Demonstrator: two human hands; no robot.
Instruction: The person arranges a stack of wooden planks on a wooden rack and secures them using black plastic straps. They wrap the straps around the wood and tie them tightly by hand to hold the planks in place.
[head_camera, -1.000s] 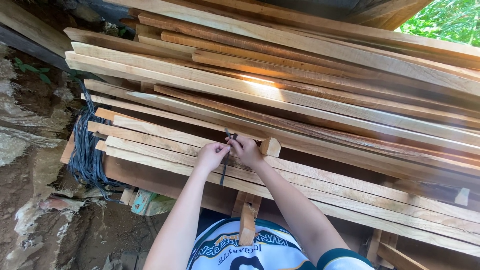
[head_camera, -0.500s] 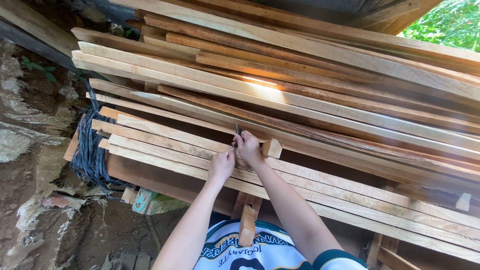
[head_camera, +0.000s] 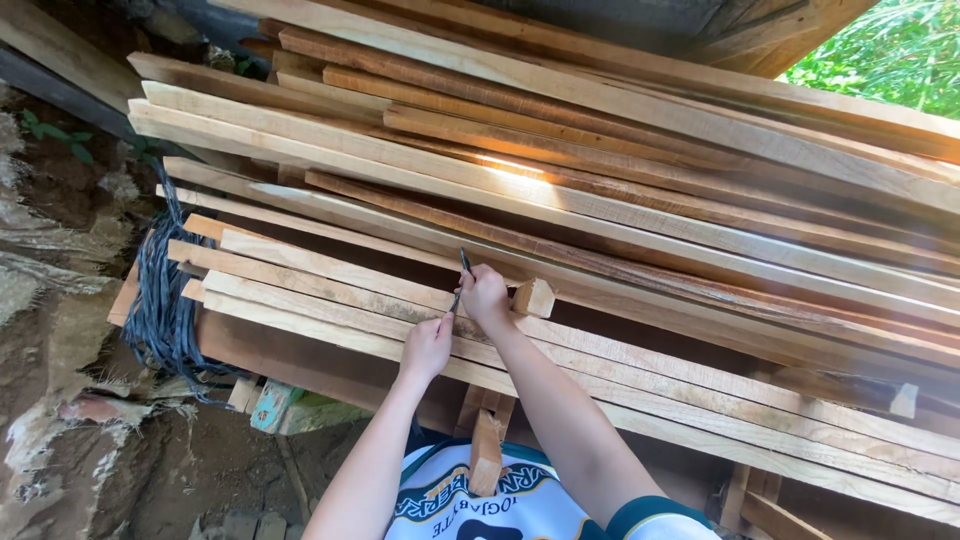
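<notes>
Left hand (head_camera: 428, 347) dropped lower since earlier frame; right hand (head_camera: 486, 296) pinches thin dark marking tool (head_camera: 461, 277) on plank (head_camera: 330, 270). I keep tip steady; left grip closed around tool's lower end.

head camera | looked down and forward from above | close over stacked pale wooden planks (head_camera: 560, 200) | single view
</notes>
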